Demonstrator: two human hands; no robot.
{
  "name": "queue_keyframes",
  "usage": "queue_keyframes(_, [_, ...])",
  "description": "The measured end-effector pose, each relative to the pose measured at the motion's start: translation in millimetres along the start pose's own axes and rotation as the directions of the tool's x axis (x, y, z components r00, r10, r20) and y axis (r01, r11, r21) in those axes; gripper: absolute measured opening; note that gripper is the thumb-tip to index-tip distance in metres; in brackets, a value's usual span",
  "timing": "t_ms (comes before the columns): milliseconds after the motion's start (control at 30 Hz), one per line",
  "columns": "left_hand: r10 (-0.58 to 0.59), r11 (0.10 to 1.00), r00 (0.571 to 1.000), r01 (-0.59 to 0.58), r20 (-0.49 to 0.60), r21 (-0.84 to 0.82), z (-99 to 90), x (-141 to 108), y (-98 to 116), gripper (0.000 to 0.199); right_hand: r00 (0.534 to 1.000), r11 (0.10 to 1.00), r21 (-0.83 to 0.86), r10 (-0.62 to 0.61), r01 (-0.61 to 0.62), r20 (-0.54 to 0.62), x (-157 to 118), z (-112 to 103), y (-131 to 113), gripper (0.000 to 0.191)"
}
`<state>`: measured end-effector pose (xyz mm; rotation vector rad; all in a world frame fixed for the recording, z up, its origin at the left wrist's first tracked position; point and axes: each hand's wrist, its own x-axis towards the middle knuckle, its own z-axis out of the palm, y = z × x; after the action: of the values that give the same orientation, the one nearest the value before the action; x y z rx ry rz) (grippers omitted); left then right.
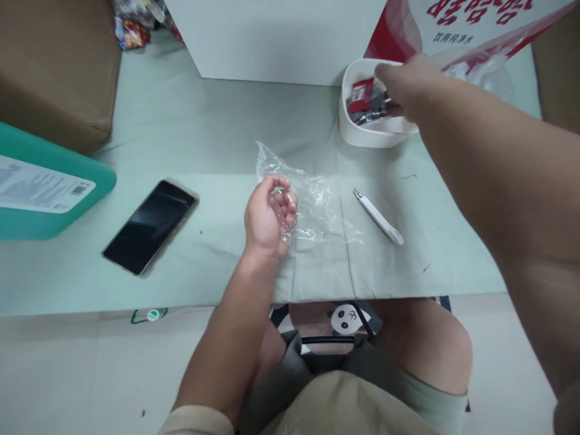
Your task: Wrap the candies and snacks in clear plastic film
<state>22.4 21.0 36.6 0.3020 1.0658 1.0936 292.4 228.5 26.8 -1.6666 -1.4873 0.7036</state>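
Note:
My left hand (270, 211) rests on the table with its fingers curled in, gripping part of a clear plastic bag (317, 196) that spreads out to its right. My right hand (410, 84) reaches over the rim of a white plastic tub (369, 138), fingers bent down inside. Small red and dark shiny packets (361, 96) lie in the tub beside those fingers. What the right fingers hold is partly hidden. A white utility knife (378, 216) lies to the right of the bag, touched by neither hand.
A phone (150, 226) lies on the left, near a green container (54, 181) and a cardboard box (58, 72). Behind stand a white box (281, 39) and a red-and-white plastic package (471, 30). Colourful wrappers (131, 33) sit at the back left. The pale green tablecloth (226, 133) ends before my knees.

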Motion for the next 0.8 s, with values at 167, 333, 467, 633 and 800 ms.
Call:
queue_keyframes(167, [-0.024,0.998,0.999,0.022,0.03,0.06,-1.5,-1,2,0.019,0.985,0.966,-0.219,0.111,-0.139,-0.136,-61,-15,-52,0.026])
queue_keyframes(333, [-0.259,0.951,0.853,0.141,0.453,0.276,-6.2,-7,2,0.025,0.986,0.981,0.173,-0.114,0.092,0.118,-193,-23,-53,0.026])
queue_keyframes(467, [-0.469,0.874,0.541,0.169,0.698,0.456,-9.5,-15,-5,0.033,0.88,0.873,0.488,-0.245,0.017,0.406,-274,-9,-24,0.082])
queue_keyframes(633, [-0.587,0.802,0.424,0.188,0.69,0.567,-4.9,-19,-14,0.038,0.771,0.853,0.506,-0.235,-0.13,0.592,-301,2,-7,0.037])
queue_keyframes(800, [-0.284,0.949,0.864,0.193,0.415,0.249,6.8,-6,-23,0.044,0.887,0.766,0.561,0.026,-0.314,0.461,-299,0,4,0.037])
